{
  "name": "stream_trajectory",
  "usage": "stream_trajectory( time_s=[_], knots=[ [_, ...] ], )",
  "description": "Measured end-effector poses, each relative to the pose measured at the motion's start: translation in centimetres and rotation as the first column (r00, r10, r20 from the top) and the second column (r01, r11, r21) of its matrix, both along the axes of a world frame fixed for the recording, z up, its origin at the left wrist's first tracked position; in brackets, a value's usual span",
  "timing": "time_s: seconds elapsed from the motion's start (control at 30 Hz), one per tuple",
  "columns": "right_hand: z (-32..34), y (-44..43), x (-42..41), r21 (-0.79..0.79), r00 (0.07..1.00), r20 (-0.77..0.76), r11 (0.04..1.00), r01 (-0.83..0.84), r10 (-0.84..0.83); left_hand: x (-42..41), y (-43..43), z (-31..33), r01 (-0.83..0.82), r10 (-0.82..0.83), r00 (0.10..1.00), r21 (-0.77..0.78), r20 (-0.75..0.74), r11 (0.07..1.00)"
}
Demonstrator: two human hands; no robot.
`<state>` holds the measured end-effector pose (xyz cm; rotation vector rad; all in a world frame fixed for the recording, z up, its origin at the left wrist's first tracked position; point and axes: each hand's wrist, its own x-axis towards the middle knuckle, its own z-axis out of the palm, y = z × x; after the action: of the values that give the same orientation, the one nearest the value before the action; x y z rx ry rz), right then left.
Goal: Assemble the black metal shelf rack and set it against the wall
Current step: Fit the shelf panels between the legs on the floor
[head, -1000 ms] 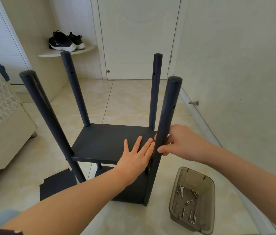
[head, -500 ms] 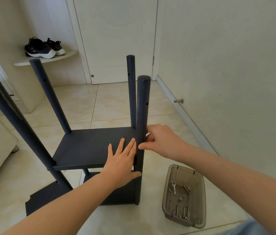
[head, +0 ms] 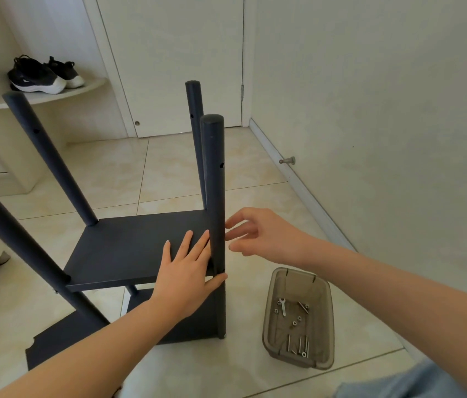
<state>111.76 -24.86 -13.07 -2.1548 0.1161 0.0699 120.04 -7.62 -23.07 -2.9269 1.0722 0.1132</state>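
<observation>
We stand over the half-built black metal shelf rack [head: 140, 248], which rests upright on the pale tiled floor [head: 169, 168] a little out from the cream wall [head: 384, 110] on our right. Four round black posts rise from it, and a flat black shelf panel [head: 129, 254] sits between them at mid-height, with another panel lower down near the floor.

Our left hand [head: 186, 271] lies flat on the shelf panel, fingers spread and open, its thumb hooked round the front of the near right post [head: 216, 211]. Our right hand [head: 258, 234] hovers just beside that post on its outer side, fingers loosely curled and apart, gripping nothing.

A translucent grey plastic tray [head: 272, 311] sits on the floor near the rack's right foot, holding silver bolts, nuts and a small wrench [head: 283, 307]. A loose black panel [head: 54, 346] lies flat on the floor at lower left.
</observation>
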Motion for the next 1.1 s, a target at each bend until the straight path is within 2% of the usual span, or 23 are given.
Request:
stream_trajectory(
  time_s=[0.13,0.23,0.37,0.5,0.57,0.8,1.1],
  knots=[
    [-1.6,-2.1,-0.6,-0.004,0.998,-0.058,1.0,0.017,-0.017,0.1,0.1,0.2,0.007,-0.007,1.0,0.001,0.007,1.0],
    [-3.5,-4.3,-1.3,-0.042,0.985,-0.162,0.997,0.061,-0.067,0.0,0.1,0.5,0.019,-0.019,1.0,0.003,-0.004,1.0],
    [-7.6,-6.4,-1.8,-0.169,0.938,-0.32,0.982,0.08,-0.131,-0.1,0.1,1.1,0.033,-0.033,0.999,-0.004,-0.002,0.999],
    [-13.4,-7.2,-1.9,-0.365,0.87,-0.464,0.931,-0.016,-0.167,-0.1,0.0,1.3,0.05,-0.05,0.999,-0.034,-0.004,0.998],
    [-16.8,-7.5,-2.0,-0.408,0.823,-0.523,0.913,-0.011,-0.224,-0.2,0.1,1.1,0.067,-0.067,0.998,-0.046,-0.005,0.997],
    [-26.1,-9.1,-3.6,-0.412,0.703,-0.587,0.895,0.168,-0.402,0.6,0.7,1.9,0.107,-0.11,0.994,-0.129,-0.014,0.986],
    [-31.4,-10.1,-3.4,-0.382,0.652,-0.652,0.91,0.16,-0.388,0.4,0.6,1.5,0.125,-0.121,0.992,-0.113,0.045,0.986]
  ],
)
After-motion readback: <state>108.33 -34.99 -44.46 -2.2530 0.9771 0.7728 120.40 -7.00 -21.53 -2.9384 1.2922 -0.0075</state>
